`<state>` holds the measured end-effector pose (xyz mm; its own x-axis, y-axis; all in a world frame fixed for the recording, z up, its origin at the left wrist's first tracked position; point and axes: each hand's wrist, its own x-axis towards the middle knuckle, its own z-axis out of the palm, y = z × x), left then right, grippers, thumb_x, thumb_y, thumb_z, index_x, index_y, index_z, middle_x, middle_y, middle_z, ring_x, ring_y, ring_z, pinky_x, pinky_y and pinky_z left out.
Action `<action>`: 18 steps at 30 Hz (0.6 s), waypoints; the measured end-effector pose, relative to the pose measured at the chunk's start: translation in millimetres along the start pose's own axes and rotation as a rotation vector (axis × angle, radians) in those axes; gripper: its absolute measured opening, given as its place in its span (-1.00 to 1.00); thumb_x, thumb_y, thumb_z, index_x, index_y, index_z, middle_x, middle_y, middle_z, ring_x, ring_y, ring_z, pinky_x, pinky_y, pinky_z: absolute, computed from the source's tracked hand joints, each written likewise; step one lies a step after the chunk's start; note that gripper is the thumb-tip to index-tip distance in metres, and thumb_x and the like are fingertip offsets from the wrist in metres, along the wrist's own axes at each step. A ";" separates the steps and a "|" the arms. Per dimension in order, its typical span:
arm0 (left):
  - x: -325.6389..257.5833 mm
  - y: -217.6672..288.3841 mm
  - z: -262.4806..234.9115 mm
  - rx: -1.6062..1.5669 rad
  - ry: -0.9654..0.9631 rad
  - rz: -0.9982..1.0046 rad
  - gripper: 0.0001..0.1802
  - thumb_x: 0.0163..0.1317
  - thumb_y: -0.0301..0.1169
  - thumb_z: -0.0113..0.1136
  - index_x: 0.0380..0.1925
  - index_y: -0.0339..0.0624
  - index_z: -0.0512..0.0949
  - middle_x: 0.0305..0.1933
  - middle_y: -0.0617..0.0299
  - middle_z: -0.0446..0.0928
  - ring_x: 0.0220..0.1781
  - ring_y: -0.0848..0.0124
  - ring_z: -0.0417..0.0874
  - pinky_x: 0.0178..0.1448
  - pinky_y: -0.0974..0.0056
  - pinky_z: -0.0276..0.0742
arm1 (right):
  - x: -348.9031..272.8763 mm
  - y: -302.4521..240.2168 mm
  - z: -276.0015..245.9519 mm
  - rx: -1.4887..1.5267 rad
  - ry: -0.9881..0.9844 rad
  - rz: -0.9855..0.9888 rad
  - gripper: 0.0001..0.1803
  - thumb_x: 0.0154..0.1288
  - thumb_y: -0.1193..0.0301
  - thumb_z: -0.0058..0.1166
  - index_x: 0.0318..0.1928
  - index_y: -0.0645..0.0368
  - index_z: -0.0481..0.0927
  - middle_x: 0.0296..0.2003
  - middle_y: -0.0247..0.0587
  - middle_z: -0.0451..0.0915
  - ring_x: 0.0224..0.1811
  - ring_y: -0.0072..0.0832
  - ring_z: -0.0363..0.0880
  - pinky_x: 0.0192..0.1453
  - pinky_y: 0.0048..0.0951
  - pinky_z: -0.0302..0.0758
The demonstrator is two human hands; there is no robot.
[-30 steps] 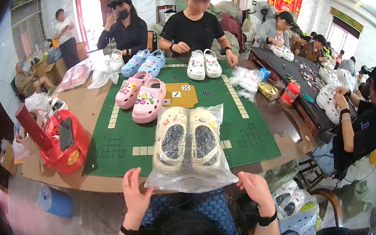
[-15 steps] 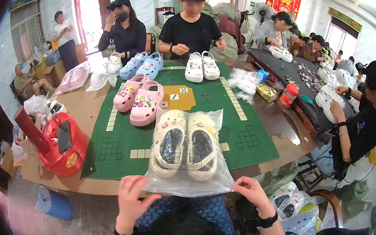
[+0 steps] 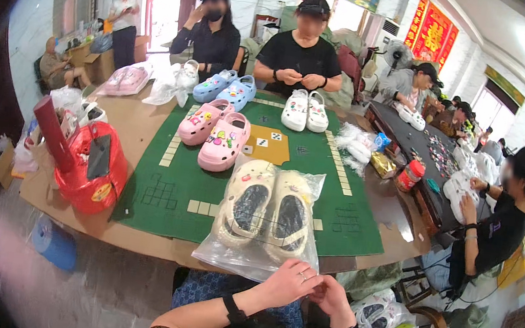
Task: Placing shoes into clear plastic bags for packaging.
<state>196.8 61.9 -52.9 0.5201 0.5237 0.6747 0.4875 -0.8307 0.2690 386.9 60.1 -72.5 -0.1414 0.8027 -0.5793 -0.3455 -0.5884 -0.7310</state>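
A pair of cream clogs (image 3: pixel 246 207) with small charms lies side by side inside a clear plastic bag (image 3: pixel 216 256) at the table's near edge. My left hand (image 3: pixel 287 285) has crossed to the bag's near right corner, its fingers bent and closed at the bag's edge. Close against it, my right hand (image 3: pixel 329 298) is closed at the same corner, fingertips partly hidden by the left hand. Beyond the bag stand pink clogs (image 3: pixel 222 150) with colourful charms, blue clogs (image 3: pixel 238 93) and white clogs (image 3: pixel 306 112).
A green mat (image 3: pixel 159 217) printed with tiles covers the brown table (image 3: pixel 46 185). At left is a red plastic-wrapped bundle (image 3: pixel 96 177) with a phone on it. A red-lidded jar (image 3: pixel 411 174) stands at right. Co-workers sit across and at a dark table (image 3: pixel 408 135); bagged clogs (image 3: pixel 381 313) lie below right.
My left hand has moved right, from the bag's left corner to its right corner, meeting my right hand. The view has shifted, and the person opposite has brought both hands together.
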 end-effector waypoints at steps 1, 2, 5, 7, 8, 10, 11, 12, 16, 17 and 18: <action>-2.2 -3.9 4.1 0.001 0.001 -0.011 -0.61 0.10 -0.29 0.33 -0.04 -0.09 0.61 -0.15 0.32 0.56 -0.03 0.32 0.56 0.12 0.16 0.43 | 7.6 2.0 -10.2 0.018 -0.071 0.027 -0.72 0.44 0.23 -0.06 -0.42 0.03 0.51 -0.57 -0.51 0.39 -0.58 -0.67 0.29 -0.52 -0.60 0.19; -3.7 -7.6 8.7 -0.018 0.043 0.019 -0.64 0.09 -0.34 0.31 -0.06 -0.08 0.61 -0.16 0.34 0.56 -0.05 0.33 0.57 0.08 0.19 0.46 | 13.7 2.7 -19.5 0.039 -0.141 0.054 -0.72 0.43 0.23 -0.06 -0.44 0.03 0.48 -0.58 -0.51 0.36 -0.59 -0.68 0.26 -0.55 -0.61 0.16; -6.1 -15.3 8.0 -0.026 0.085 0.052 -0.67 0.05 -0.41 0.27 -0.11 -0.08 0.63 -0.18 0.35 0.57 -0.09 0.34 0.59 0.01 0.23 0.50 | 18.4 1.5 -21.0 0.061 -0.245 0.032 -0.73 0.42 0.28 -0.10 -0.45 0.06 0.42 -0.60 -0.53 0.28 -0.63 -0.68 0.18 -0.56 -0.61 0.12; -4.0 -17.8 3.9 -0.018 0.102 0.052 -0.68 0.03 -0.44 0.27 -0.13 -0.06 0.64 -0.19 0.36 0.57 -0.13 0.35 0.60 -0.02 0.24 0.53 | 13.4 -3.5 -14.1 0.057 -0.259 -0.035 -0.76 0.43 0.32 -0.13 -0.39 0.12 0.45 -0.59 -0.54 0.27 -0.62 -0.69 0.19 -0.55 -0.62 0.14; -4.4 -20.0 3.0 -0.022 0.100 0.047 -0.68 0.03 -0.44 0.27 -0.13 -0.06 0.64 -0.19 0.36 0.57 -0.13 0.35 0.60 -0.02 0.24 0.53 | 13.2 -4.8 -10.9 0.058 -0.255 -0.029 -0.76 0.43 0.32 -0.13 -0.39 0.12 0.45 -0.59 -0.54 0.27 -0.62 -0.69 0.19 -0.55 -0.62 0.14; -5.3 -22.0 2.1 -0.011 0.140 0.041 -0.68 0.03 -0.45 0.29 -0.13 -0.06 0.64 -0.20 0.36 0.55 -0.14 0.34 0.60 -0.01 0.24 0.53 | 9.6 -8.9 -3.1 0.074 -0.223 -0.102 -0.82 0.42 0.33 -0.12 -0.32 0.09 0.48 -0.54 -0.57 0.28 -0.57 -0.75 0.16 -0.53 -0.64 0.09; -6.7 -20.8 2.0 0.012 0.144 0.037 -0.66 0.04 -0.45 0.31 -0.11 -0.06 0.63 -0.21 0.37 0.55 -0.13 0.35 0.59 0.01 0.23 0.54 | 4.1 -10.4 1.8 0.070 -0.185 -0.108 -0.84 0.42 0.33 -0.12 -0.28 0.09 0.47 -0.51 -0.58 0.29 -0.54 -0.75 0.16 -0.51 -0.64 0.09; -5.3 -19.7 1.1 0.007 0.142 0.037 -0.66 0.04 -0.45 0.31 -0.11 -0.06 0.63 -0.21 0.37 0.55 -0.13 0.35 0.59 0.01 0.23 0.54 | 4.1 -9.3 1.6 0.072 -0.179 -0.107 -0.84 0.42 0.33 -0.12 -0.28 0.09 0.47 -0.51 -0.58 0.29 -0.54 -0.75 0.16 -0.51 -0.64 0.09; 0.3 -18.2 1.5 0.040 0.141 0.044 -0.64 0.03 -0.42 0.34 -0.10 -0.03 0.61 -0.20 0.39 0.53 -0.08 0.37 0.57 0.05 0.21 0.51 | 4.6 -6.3 3.4 0.092 -0.183 -0.149 -0.78 0.45 0.30 -0.11 -0.36 0.08 0.48 -0.57 -0.57 0.28 -0.58 -0.73 0.19 -0.53 -0.62 0.15; 0.5 -18.2 2.2 0.060 0.135 0.064 -0.64 0.03 -0.41 0.35 -0.10 -0.02 0.61 -0.20 0.39 0.52 -0.06 0.38 0.56 0.06 0.22 0.50 | 4.4 -5.9 4.2 0.097 -0.163 -0.158 -0.76 0.46 0.29 -0.10 -0.40 0.05 0.47 -0.58 -0.57 0.28 -0.59 -0.72 0.19 -0.53 -0.62 0.14; 0.2 -18.5 3.9 0.058 0.134 0.065 -0.64 0.03 -0.41 0.35 -0.10 -0.02 0.61 -0.20 0.39 0.52 -0.06 0.38 0.56 0.06 0.22 0.50 | 6.1 -4.0 0.7 0.098 -0.160 -0.159 -0.76 0.46 0.29 -0.10 -0.40 0.05 0.47 -0.58 -0.57 0.28 -0.59 -0.72 0.19 -0.53 -0.62 0.14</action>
<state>190.6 78.1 -60.4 0.4553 0.4357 0.7765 0.4973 -0.8478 0.1841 386.8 67.4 -72.8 -0.2205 0.8941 -0.3897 -0.4624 -0.4476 -0.7654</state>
